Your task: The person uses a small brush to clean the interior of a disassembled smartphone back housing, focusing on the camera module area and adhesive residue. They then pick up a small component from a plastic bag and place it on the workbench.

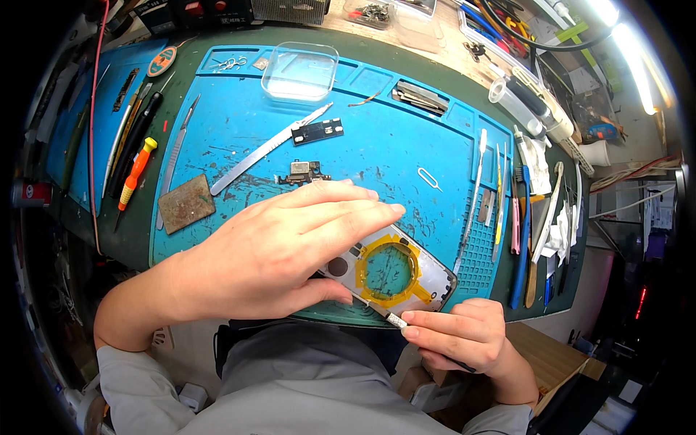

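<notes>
A grey phone back housing (439, 280) lies at the near edge of the blue mat, tilted down to the right. Yellow tape (418, 291) rings its large round opening, through which the mat shows. My left hand (268, 250) reaches over the housing's left part, with long fingers along its far side and the thumb at its near edge, keeping hold of it. Much of that end is hidden beneath the hand. In my right hand (464, 335), a slim pen-like tool with a silver textured grip (396, 320) is pinched, its thin tip at the housing's near edge.
Beyond my left hand lie a small circuit board (304, 172), a black phone part (317, 131) and long metal tweezers (264, 154). A clear plastic box (299, 71) stands at the back. An orange screwdriver (135, 174) and a worn block (187, 204) are left; brushes (521, 239) and picks line the right.
</notes>
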Tool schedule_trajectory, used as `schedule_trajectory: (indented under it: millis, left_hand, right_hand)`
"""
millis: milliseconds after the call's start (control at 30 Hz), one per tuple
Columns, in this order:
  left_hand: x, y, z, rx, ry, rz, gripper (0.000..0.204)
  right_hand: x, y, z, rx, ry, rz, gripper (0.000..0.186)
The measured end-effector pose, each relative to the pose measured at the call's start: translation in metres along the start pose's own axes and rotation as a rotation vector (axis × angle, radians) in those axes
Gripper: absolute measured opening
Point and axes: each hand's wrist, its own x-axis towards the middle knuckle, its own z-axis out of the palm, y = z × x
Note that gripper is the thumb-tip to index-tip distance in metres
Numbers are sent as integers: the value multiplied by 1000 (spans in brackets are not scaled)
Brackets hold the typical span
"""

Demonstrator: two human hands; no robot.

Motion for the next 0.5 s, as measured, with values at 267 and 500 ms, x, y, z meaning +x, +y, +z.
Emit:
schedule_trajectory:
  millis: [267,500]
  left_hand:
    - [0,0,0,3,1,3,89]
    - [0,-1,0,-1,3,2,90]
  right_hand:
    - [3,1,-1,13,-11,0,35]
    - [4,0,1,7,6,-6,36]
